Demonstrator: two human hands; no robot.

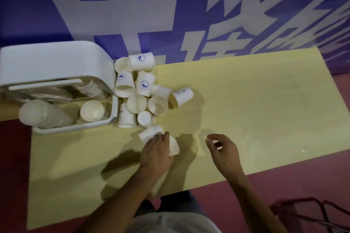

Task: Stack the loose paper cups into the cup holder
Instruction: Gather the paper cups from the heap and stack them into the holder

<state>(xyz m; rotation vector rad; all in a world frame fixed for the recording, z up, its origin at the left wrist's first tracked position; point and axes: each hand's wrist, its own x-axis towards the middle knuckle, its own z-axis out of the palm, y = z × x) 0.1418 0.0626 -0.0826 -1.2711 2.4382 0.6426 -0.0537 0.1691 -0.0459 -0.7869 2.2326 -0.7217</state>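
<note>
Nearest us, our left hand (157, 149) is curling over a cup (174, 146) lying on its side on the yellow table (265, 109), while our right hand (223, 149), at its 3 o'clock, is hanging loosely curled, holding nothing we can make out. We are judging that the grip should be wrapping the wall, not crushing the rim — then carrying it past the loose pile (140, 92) at 12 o'clock to the white cup holder (56, 62) at 10 o'clock, where stacked cups (43, 113) are already sitting.
</note>
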